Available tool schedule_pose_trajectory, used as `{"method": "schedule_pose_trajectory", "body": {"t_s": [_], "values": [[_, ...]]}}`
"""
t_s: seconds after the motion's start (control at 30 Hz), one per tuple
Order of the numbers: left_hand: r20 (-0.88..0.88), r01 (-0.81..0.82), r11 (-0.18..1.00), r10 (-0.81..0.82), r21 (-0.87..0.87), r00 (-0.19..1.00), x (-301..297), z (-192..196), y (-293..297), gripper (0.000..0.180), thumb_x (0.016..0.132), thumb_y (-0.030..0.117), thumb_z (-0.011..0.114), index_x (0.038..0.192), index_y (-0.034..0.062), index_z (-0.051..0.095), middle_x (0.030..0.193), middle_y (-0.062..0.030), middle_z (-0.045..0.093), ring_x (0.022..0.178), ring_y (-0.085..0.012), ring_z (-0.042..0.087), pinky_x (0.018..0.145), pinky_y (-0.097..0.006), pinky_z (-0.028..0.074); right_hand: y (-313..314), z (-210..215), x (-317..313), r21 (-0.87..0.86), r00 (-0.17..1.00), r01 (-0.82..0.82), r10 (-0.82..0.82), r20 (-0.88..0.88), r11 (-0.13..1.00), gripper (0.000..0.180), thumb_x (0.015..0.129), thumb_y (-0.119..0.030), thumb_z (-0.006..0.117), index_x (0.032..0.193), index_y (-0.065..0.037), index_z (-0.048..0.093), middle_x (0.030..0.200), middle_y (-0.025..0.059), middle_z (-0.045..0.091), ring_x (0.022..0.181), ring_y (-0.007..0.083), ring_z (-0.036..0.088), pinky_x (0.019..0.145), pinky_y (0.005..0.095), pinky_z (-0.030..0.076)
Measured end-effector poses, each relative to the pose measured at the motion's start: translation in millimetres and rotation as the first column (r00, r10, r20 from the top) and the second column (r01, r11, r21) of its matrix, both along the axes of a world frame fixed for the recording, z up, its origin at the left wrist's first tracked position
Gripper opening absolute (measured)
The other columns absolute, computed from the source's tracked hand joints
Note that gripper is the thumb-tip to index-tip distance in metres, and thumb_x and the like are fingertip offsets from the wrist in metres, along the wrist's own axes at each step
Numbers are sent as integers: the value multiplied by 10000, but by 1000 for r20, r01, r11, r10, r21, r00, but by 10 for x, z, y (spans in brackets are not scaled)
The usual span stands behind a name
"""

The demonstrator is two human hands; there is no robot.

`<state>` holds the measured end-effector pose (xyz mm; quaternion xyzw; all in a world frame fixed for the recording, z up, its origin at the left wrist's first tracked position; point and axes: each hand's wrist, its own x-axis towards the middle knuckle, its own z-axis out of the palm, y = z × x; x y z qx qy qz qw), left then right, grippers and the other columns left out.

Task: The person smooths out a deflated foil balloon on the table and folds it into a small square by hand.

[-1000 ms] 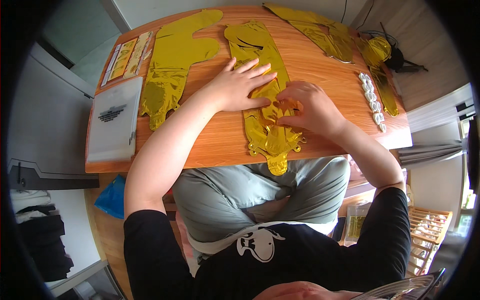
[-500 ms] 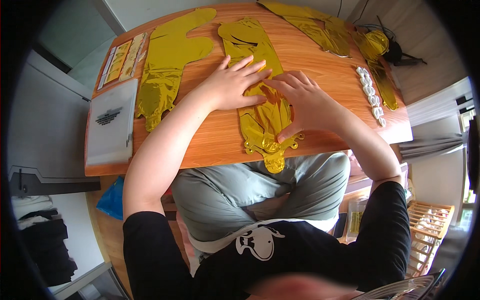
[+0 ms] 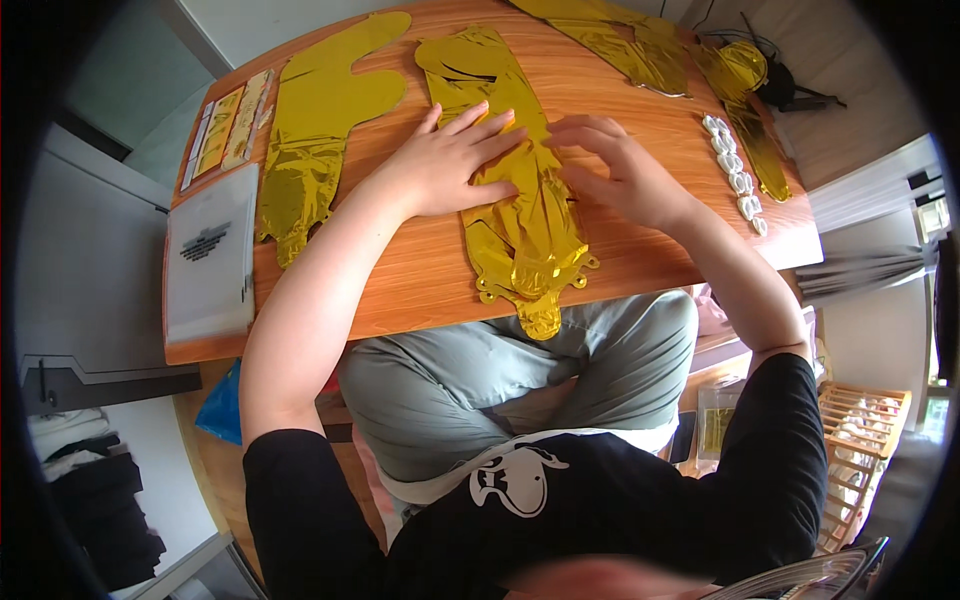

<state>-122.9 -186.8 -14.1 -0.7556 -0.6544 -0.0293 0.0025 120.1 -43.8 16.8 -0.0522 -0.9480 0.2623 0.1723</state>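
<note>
A flat gold foil balloon [image 3: 520, 245] lies lengthwise before me, wrinkled through its middle. Its narrow tabbed end hangs slightly over the table's near edge. Spread across the balloon's left side is my left hand [image 3: 445, 165], palm down with its fingers apart. My right hand [image 3: 630, 175] is at the balloon's right edge, fingers bent and thumb separated from them; nothing shows in its grasp. To the left lies a second gold foil balloon [image 3: 310, 115], also flat, with two rounded lobes at its far end.
More gold foil [image 3: 615, 45] lies at the far right, with another piece [image 3: 755, 150] along the right edge. Beside it runs a row of small white loops [image 3: 735, 175]. At the left are a translucent folder [image 3: 208, 265] and a printed card [image 3: 222, 130]. A black cable bundle [image 3: 785, 90] sits beyond.
My right hand has moved away from the balloon's near end to its right edge, its thumb lifting off the lower foil. My left hand stays on the balloon. The whole view has shifted slightly.
</note>
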Motion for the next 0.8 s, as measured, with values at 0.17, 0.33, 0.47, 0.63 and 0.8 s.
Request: {"method": "schedule_pose_trajectory", "body": {"t_s": [0.17, 0.33, 0.47, 0.63, 0.8], "values": [[-19, 6, 999, -5, 47, 1000, -29, -52, -6, 777, 974, 669, 502, 1634, 346, 248, 1709, -14, 231, 1577, -274, 196, 1270, -567, 115, 81, 7, 122, 126, 995, -78, 70, 68, 989, 331, 853, 78, 642, 1164, -19, 704, 1286, 170, 657, 1228, 368, 609, 1040, 424, 500], [14, 4, 998, -4, 57, 1000, -19, -63, -7, 775, 984, 656, 496, 1641, 359, 213, 1718, -7, 199, 1580, -267, 183, 1274, -559, 104, 82, -42, 133, 212, 985, -169, 157, 71, 963, 350, 842, 88, 635, 1170, -14, 704, 1301, 168, 659, 1245, 370, 606, 1046, 441, 505], [-13, 30, 998, -30, 46, 999, -50, -82, 7, 803, 965, 774, 376, 1638, 367, 213, 1716, 2, 203, 1583, -276, 170, 1266, -593, 100, 68, -89, 134, 202, 983, -177, 165, 76, 963, 359, 863, 82, 616, 1198, -20, 695, 1317, 164, 657, 1236, 372, 613, 1040, 441, 510], [-41, 74, 997, -73, 12, 996, -45, -17, -29, 746, 986, 662, 469, 1630, 353, 257, 1713, 6, 217, 1585, -274, 161, 1270, -584, 97, -1, -68, 203, 203, 977, -207, 190, 100, 957, 345, 895, 41, 608, 1228, -17, 679, 1326, 181, 646, 1227, 379, 613, 1035, 433, 510], [-18, 142, 990, -142, 0, 990, 69, 14, -187, 744, 991, 564, 559, 1632, 324, 268, 1711, -6, 224, 1589, -274, 142, 1273, -578, 92, -131, 0, 392, 120, 937, -310, 281, 207, 943, 606, 885, -183, 731, 1437, -47, 524, 1468, 203, 514, 1254, 392, 584, 1021, 448, 509]]}}
